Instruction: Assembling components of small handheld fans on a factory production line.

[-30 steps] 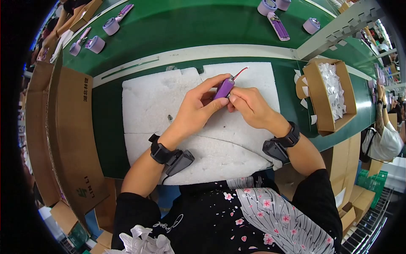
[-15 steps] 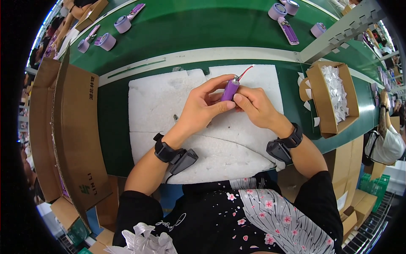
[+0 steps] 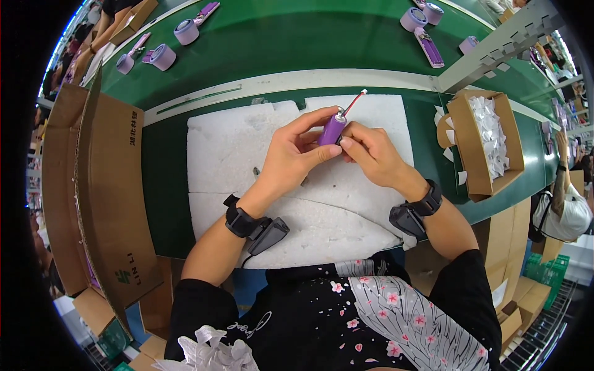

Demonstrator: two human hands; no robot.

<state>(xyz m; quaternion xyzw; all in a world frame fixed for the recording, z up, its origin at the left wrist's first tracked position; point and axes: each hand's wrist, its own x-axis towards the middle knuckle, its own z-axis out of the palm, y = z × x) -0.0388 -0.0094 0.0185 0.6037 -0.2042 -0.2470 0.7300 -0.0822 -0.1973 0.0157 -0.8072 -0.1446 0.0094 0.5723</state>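
A purple cylindrical battery with a metal top is held tilted above a white foam sheet. Red and white wires rise from its top to a small white plug. My left hand wraps the battery, index finger by the upper end and thumb across the lower front. Close against the battery's right side, my right hand has its thumb and index finger pinched together. A tiny dark spot shows near that pinch, but what it is cannot be made out. Black straps with box-shaped devices sit on both wrists.
An open carton stands on the left. Right of the foam, a smaller box holds white paper scraps. Beyond a pale rail, purple handheld pieces with round heads lie on a green belt. A metal post rises at right.
The battery has shifted slightly left and down in my hands, and its wires now point more steeply up. On the belt, the purple pieces have moved a little to the right.
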